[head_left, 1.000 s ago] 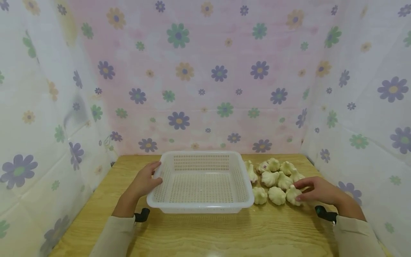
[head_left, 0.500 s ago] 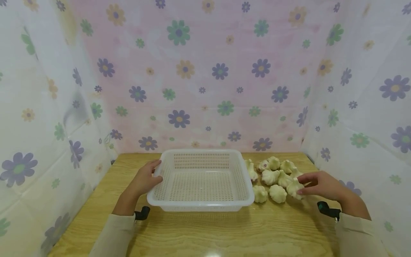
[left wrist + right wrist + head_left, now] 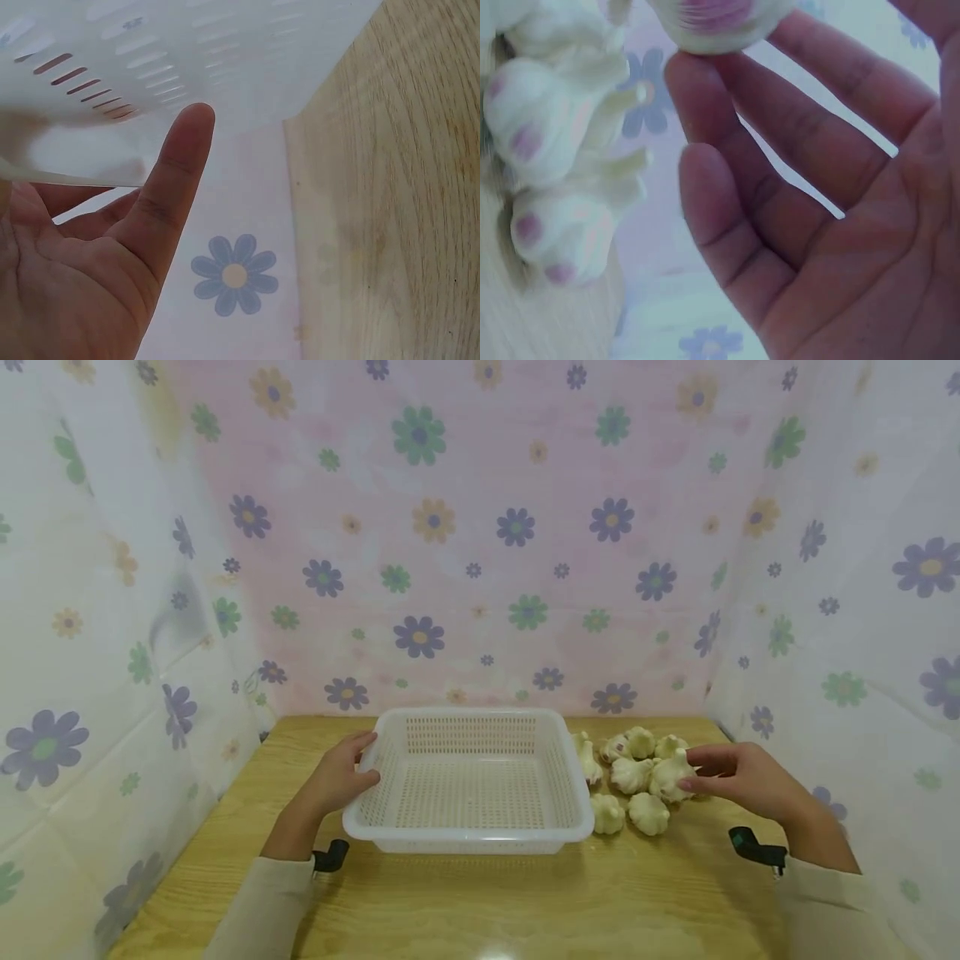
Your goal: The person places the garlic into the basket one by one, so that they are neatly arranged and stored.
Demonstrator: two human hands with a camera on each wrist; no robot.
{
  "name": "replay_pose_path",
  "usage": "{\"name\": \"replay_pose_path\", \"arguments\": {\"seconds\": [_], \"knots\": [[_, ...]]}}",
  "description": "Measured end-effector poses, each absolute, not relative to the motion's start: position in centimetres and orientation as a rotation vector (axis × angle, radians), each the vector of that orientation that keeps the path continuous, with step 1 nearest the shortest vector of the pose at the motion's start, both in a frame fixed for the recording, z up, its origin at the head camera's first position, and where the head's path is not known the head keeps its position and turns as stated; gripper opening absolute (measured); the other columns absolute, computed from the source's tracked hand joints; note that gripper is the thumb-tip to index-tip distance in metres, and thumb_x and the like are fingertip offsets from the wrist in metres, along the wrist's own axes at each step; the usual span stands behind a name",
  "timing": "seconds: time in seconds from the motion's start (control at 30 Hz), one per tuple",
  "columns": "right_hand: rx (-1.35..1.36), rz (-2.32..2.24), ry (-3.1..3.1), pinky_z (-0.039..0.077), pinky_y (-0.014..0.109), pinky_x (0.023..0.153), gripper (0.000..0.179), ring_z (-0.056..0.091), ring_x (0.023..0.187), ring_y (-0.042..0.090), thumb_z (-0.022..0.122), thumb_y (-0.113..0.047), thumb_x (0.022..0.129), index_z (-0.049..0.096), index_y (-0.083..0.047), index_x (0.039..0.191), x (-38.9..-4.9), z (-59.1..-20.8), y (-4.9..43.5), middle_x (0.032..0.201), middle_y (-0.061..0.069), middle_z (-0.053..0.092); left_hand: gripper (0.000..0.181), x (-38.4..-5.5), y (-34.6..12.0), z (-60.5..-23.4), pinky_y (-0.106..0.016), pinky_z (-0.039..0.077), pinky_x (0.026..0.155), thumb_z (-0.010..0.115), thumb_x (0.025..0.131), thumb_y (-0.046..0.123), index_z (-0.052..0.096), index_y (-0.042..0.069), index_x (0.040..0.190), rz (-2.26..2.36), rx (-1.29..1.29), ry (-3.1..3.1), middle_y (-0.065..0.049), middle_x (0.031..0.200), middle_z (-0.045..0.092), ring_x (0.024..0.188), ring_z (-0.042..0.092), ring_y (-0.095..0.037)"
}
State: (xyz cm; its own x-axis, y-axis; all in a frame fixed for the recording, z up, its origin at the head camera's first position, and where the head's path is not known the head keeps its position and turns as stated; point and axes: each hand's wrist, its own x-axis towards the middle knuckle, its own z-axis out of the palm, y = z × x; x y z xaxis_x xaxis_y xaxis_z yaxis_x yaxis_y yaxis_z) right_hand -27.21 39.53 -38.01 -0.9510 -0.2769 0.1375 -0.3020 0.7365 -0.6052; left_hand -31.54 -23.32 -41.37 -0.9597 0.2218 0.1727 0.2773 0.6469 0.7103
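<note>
A white plastic basket (image 3: pixel 468 836) with slotted walls stands on the wooden table. My left hand (image 3: pixel 339 783) grips its left side, the thumb over the rim; in the left wrist view one finger (image 3: pixel 176 169) lies along the basket's outer wall. To the right of the basket, my right hand (image 3: pixel 753 783) pinches a garlic bulb (image 3: pixel 669 777) by its side, stem upward. That bulb's base shows purple in the right wrist view, apart from the garlic bulbs (image 3: pixel 562 232) at the left. Several more garlic bulbs (image 3: pixel 648 814) lie close together beside the basket, some partly hidden behind the held one.
The wooden table (image 3: pixel 480 902) extends in front of the basket. A flower-printed cloth (image 3: pixel 480 527) hangs at the back and both sides. Dark wrist-camera mounts (image 3: pixel 756 847) stick out near both cuffs. One bulb (image 3: pixel 587 758) lies right against the basket's right wall.
My right hand has lifted the nearest right-hand garlic bulb off the table and moved it up and slightly left, over the other bulbs. The left hand and basket have stayed in place.
</note>
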Motion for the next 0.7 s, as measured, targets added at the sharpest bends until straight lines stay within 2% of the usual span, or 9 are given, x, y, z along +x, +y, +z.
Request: {"name": "replay_pose_path", "arguments": {"seconds": [0.3, 0.53, 0.7], "knots": [[0.5, 0.99, -2.835, 0.061, 0.031, 0.082, 0.066, 0.07, 0.113, 0.03, 0.075, -0.046, 0.093, 0.061, -0.006, 0.143, -29.0, -37.7, 36.5, 0.14, 0.019, 0.065, 0.07, -31.1, -23.1, -41.0, -0.044, 0.063, 0.08, 0.069, 0.092, 0.009, 0.041, -0.007, 0.154, -1.187, -0.408, -2.78, -0.026, 0.163, 0.036, 0.127, 0.058, -0.048], [0.501, 0.975, -2.825, 0.062, 0.041, 0.085, 0.067, 0.071, 0.112, 0.03, 0.075, -0.051, 0.091, 0.063, -0.011, 0.143, -30.1, -36.2, 34.1, 0.14, 0.016, 0.066, 0.07, -30.9, -23.2, -40.9, -0.041, 0.064, 0.08, 0.069, 0.098, 0.018, 0.037, -0.006, 0.156, -1.24, -0.473, -2.782, -0.023, 0.168, 0.027, 0.136, 0.051, -0.05], [0.539, 0.986, -2.822, 0.062, 0.045, 0.084, 0.069, 0.071, 0.112, 0.032, 0.075, -0.052, 0.09, 0.063, -0.008, 0.142, -30.9, -34.7, 31.7, 0.139, 0.018, 0.066, 0.071, -30.7, -23.3, -41.0, -0.042, 0.063, 0.084, 0.065, 0.1, 0.014, 0.03, -0.007, 0.159, -1.287, -0.497, -2.787, -0.023, 0.171, 0.018, 0.139, 0.047, -0.051]]}}
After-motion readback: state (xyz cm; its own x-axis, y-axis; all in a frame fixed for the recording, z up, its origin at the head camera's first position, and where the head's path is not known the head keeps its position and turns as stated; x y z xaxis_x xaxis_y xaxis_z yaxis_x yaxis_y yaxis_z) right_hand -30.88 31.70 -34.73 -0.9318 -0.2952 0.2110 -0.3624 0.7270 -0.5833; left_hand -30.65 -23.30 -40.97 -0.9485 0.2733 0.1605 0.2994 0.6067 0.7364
